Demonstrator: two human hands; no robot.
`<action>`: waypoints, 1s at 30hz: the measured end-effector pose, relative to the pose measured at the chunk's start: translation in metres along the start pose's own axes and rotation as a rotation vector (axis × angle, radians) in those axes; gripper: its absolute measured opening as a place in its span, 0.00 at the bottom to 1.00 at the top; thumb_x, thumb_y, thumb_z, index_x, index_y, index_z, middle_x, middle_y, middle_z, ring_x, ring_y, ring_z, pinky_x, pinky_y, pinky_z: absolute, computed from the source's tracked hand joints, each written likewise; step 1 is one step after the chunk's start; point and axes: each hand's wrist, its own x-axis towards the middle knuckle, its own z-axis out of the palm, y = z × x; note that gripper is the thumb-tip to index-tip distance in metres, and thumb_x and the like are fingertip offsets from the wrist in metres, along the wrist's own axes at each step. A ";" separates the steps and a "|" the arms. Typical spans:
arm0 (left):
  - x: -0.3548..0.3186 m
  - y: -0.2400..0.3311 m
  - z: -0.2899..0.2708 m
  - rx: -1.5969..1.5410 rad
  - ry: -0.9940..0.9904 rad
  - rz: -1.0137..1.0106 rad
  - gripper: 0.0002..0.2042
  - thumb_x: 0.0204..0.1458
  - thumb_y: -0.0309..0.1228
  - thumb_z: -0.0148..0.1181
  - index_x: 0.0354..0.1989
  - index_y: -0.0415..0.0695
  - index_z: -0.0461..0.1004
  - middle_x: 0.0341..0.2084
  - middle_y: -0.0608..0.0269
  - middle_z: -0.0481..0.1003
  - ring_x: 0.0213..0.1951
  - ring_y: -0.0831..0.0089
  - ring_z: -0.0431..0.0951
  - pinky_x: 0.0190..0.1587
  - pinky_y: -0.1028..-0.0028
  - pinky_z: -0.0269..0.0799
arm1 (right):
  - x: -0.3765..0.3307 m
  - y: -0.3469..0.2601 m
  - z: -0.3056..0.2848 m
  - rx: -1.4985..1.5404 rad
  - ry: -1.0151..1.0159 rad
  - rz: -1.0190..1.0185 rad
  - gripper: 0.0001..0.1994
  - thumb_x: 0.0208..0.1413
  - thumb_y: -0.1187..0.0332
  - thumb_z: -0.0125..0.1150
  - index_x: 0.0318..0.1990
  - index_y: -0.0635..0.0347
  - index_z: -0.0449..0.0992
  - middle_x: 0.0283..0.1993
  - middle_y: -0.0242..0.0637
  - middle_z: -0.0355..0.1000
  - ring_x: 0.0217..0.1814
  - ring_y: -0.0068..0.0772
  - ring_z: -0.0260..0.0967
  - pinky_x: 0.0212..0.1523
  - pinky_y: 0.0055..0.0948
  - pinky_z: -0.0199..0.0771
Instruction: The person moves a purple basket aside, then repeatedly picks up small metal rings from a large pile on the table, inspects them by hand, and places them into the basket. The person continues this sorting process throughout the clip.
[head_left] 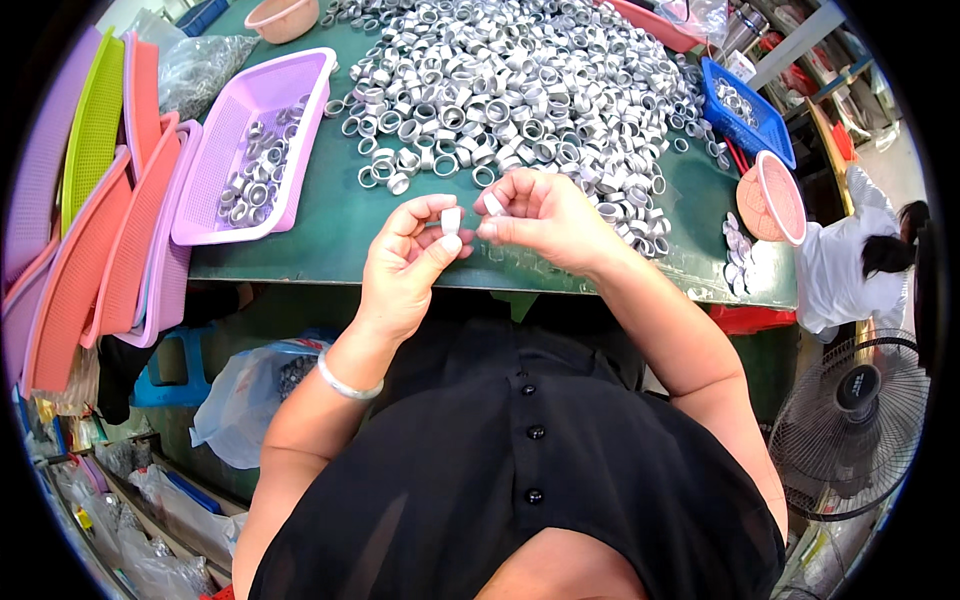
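Observation:
My left hand point(405, 262) pinches a small silver metal ring point(451, 219) between thumb and fingers, just above the near edge of the green table point(330, 215). Close beside it, my right hand point(545, 220) has its thumb and forefinger closed on another metal ring point(494, 204). The two rings are apart, with a small gap between the hands. Right behind my hands lies a big heap of loose metal rings point(520, 90). To the left, a lilac plastic basket point(318, 120) holds some more rings.
Stacked coloured baskets point(110, 240) lean at the left. A blue basket point(785, 140) with rings and a pink round basket point(770, 205) stand at the right, near several flat discs point(738, 255). A black fan point(850, 420) is at lower right, a plastic bag point(245, 405) at lower left.

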 end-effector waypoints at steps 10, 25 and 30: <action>0.002 -0.002 0.007 0.203 -0.087 0.214 0.16 0.50 0.19 0.54 0.48 0.39 0.65 0.43 0.62 0.69 0.43 0.76 0.70 0.46 0.76 0.67 | -0.022 -0.002 0.015 0.034 0.032 -0.116 0.09 0.52 0.77 0.54 0.41 0.69 0.70 0.36 0.37 0.72 0.35 0.24 0.72 0.35 0.23 0.72; 0.002 0.005 0.026 0.155 -0.052 0.162 0.13 0.53 0.24 0.53 0.48 0.38 0.66 0.38 0.61 0.72 0.39 0.76 0.71 0.43 0.76 0.67 | -0.029 0.014 0.015 0.078 0.165 -0.389 0.09 0.51 0.76 0.58 0.40 0.65 0.69 0.36 0.34 0.69 0.31 0.21 0.67 0.32 0.19 0.68; 0.006 0.016 0.027 -0.060 -0.013 -0.186 0.14 0.58 0.41 0.47 0.37 0.42 0.72 0.26 0.67 0.73 0.27 0.81 0.69 0.31 0.81 0.65 | -0.034 0.005 0.010 0.538 0.053 -0.039 0.11 0.57 0.66 0.52 0.41 0.65 0.69 0.33 0.36 0.70 0.28 0.22 0.68 0.27 0.19 0.68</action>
